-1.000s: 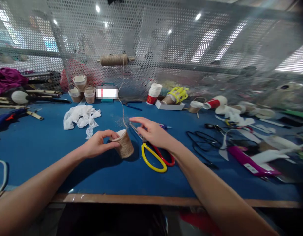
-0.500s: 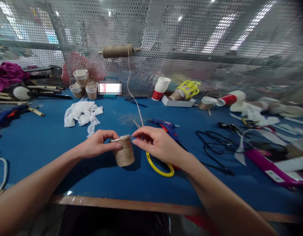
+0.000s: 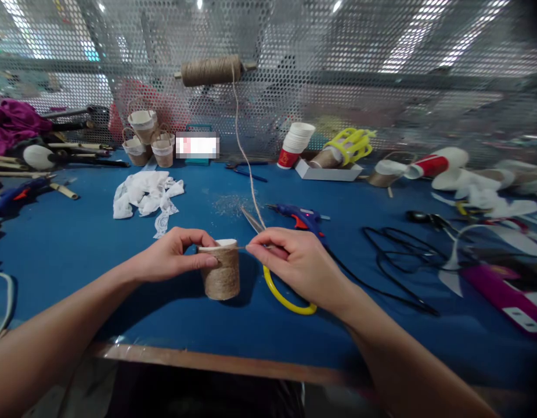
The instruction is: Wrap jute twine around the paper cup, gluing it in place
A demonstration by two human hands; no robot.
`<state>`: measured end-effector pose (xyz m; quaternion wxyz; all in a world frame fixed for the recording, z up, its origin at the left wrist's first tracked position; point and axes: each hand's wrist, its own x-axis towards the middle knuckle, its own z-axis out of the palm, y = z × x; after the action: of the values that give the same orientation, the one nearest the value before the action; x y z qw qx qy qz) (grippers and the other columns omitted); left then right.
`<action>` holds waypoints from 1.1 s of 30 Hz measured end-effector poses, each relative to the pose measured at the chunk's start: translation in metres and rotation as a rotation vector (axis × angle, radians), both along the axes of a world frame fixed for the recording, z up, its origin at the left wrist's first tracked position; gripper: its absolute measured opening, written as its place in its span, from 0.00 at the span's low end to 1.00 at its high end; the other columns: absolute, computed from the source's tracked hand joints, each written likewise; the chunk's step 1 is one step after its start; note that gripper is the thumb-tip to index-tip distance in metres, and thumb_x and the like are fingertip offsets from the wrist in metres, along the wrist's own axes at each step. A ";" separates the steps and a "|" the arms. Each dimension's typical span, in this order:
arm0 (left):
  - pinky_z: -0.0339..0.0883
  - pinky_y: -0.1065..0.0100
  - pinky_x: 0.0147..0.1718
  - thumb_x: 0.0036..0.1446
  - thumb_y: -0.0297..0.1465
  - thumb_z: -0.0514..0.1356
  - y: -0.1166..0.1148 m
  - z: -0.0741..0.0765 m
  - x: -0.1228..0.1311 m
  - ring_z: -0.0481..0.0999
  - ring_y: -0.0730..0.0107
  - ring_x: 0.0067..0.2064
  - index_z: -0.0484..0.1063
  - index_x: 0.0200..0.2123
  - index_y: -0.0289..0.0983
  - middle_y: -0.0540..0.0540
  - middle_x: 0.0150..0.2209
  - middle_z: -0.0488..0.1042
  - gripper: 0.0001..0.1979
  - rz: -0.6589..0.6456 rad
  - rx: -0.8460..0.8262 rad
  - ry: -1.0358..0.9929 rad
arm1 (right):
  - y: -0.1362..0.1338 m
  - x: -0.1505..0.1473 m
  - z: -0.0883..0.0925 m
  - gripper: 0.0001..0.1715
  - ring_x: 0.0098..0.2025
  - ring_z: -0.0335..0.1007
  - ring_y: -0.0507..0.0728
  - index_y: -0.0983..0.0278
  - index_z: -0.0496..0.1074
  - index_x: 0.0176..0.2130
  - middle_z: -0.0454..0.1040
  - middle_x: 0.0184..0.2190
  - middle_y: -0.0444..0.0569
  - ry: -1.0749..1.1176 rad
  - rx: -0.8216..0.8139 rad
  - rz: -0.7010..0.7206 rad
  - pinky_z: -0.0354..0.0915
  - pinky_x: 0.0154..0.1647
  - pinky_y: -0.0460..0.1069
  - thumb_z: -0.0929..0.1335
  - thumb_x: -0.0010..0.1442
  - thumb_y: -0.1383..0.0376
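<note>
My left hand (image 3: 181, 255) grips a paper cup (image 3: 221, 273) wrapped in brown twine, fingers inside the white rim and thumb on the outer wall. The cup is upright just above or on the table; which, I cannot tell. My right hand (image 3: 289, 261) pinches the twine (image 3: 252, 186), which runs from the cup's upper edge to my fingertips and on up to a twine roll (image 3: 211, 71) hanging on the mesh. Under my right hand lie yellow-handled scissors (image 3: 289, 303), partly hidden. A blue glue gun (image 3: 301, 216) rests just beyond that hand.
White lace (image 3: 146, 194) lies at the back left, near several wrapped cups with handles (image 3: 143, 125). Stacked paper cups (image 3: 296, 142) and a white box (image 3: 329, 171) stand behind. Black cable (image 3: 390, 261) and a purple power strip (image 3: 512, 302) occupy the right. Perforated mesh (image 3: 268, 35) closes the back.
My right hand has moved slightly right, away from the cup, drawing the short stretch of twine straight. The cup now stands more upright in my left hand. The view has shifted a little.
</note>
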<state>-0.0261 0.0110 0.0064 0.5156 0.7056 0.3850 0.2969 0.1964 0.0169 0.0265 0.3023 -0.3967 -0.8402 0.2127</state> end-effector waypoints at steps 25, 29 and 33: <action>0.59 0.60 0.48 0.50 0.31 0.62 -0.002 0.002 0.001 0.66 0.61 0.49 0.70 0.26 0.35 0.45 0.37 0.72 0.06 -0.128 -0.112 -0.321 | -0.005 -0.003 0.002 0.07 0.19 0.53 0.47 0.64 0.66 0.33 0.57 0.17 0.37 0.152 -0.314 0.037 0.53 0.20 0.43 0.64 0.57 0.62; 0.58 0.58 0.49 0.50 0.32 0.62 -0.002 0.003 0.002 0.67 0.60 0.48 0.70 0.25 0.35 0.45 0.35 0.72 0.07 -0.145 -0.101 -0.358 | -0.003 -0.002 0.002 0.09 0.26 0.62 0.48 0.63 0.69 0.37 0.67 0.25 0.42 0.181 -0.393 0.141 0.60 0.27 0.44 0.62 0.58 0.62; 0.57 0.57 0.51 0.51 0.32 0.61 -0.001 0.002 0.001 0.66 0.59 0.50 0.70 0.27 0.35 0.44 0.37 0.71 0.07 -0.155 -0.071 -0.312 | -0.002 -0.002 0.005 0.07 0.30 0.64 0.49 0.63 0.68 0.32 0.70 0.29 0.44 0.209 -0.397 0.175 0.62 0.32 0.44 0.63 0.58 0.63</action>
<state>-0.0249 0.0098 0.0082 0.6150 0.6598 0.2552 0.3482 0.1947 0.0146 0.0310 0.2841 -0.3501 -0.7773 0.4388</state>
